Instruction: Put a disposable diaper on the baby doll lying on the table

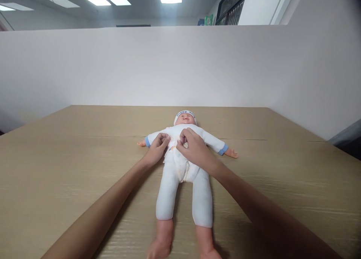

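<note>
A baby doll (180,172) in a white suit with blue cuffs and a white cap lies face up on the wooden table (70,165), head away from me and bare feet at the near edge. My left hand (156,148) pinches the suit's cloth at the doll's left side of the chest, fingers curled. My right hand (193,146) rests on the doll's belly, fingers bent and gripping the cloth at the chest's middle. A nappy shows at the doll's waist under the hands.
A plain white partition (169,67) stands along the table's far edge and wraps round the right side. Ceiling lights and a dark window show above it. A seam runs across the tabletop behind the doll.
</note>
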A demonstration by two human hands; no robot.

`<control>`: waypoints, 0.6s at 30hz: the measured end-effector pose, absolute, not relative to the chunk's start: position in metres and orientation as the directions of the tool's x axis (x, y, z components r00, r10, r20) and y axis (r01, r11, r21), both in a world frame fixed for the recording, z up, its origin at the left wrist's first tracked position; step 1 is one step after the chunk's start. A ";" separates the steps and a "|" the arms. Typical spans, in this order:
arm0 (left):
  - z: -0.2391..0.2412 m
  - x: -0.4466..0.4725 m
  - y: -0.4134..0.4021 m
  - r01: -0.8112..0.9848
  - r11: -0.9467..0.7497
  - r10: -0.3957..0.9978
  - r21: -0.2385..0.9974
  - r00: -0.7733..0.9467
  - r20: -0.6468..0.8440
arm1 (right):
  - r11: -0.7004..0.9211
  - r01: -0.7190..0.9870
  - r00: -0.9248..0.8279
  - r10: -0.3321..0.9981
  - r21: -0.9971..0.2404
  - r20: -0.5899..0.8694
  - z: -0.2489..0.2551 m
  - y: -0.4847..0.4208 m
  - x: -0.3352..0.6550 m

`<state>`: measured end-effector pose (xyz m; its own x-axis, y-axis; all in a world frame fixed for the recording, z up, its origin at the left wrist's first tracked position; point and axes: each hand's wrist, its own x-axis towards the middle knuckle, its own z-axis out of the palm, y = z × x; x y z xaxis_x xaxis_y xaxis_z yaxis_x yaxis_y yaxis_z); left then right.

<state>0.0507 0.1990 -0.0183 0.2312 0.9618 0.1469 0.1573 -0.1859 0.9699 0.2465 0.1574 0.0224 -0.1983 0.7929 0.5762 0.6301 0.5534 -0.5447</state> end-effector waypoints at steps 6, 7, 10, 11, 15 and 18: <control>0.007 0.053 0.156 0.310 -0.245 0.963 0.919 -0.030 0.267 | 0.615 0.654 -0.168 0.685 -0.440 0.708 0.029 0.126 0.247; 0.015 0.052 0.139 0.346 -0.298 0.945 0.890 -0.025 0.326 | 0.640 0.646 -0.188 0.662 -0.416 0.726 0.032 0.112 0.248; 0.033 0.045 0.085 0.387 -0.498 0.866 0.777 0.267 0.422 | 0.719 0.529 -0.325 0.662 -0.450 0.676 0.038 0.060 0.254; 0.036 0.043 0.070 0.399 -0.552 0.822 0.732 0.409 0.397 | 0.724 0.486 -0.389 0.680 -0.489 0.621 0.038 0.043 0.258; 0.033 0.032 0.040 0.538 -0.629 0.743 0.562 0.628 0.230 | 0.618 0.532 -0.506 0.780 -0.580 0.368 0.024 0.005 0.279; 0.024 0.031 0.045 0.619 -0.531 0.829 0.579 0.521 0.202 | 0.496 0.619 -0.370 0.868 -0.610 0.330 0.008 0.009 0.292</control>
<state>0.0311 0.0450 0.0242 0.5214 0.8290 0.2023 0.6194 -0.5307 0.5786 0.2919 0.0090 0.0081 -0.3701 0.8683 0.3304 0.6187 0.4956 -0.6095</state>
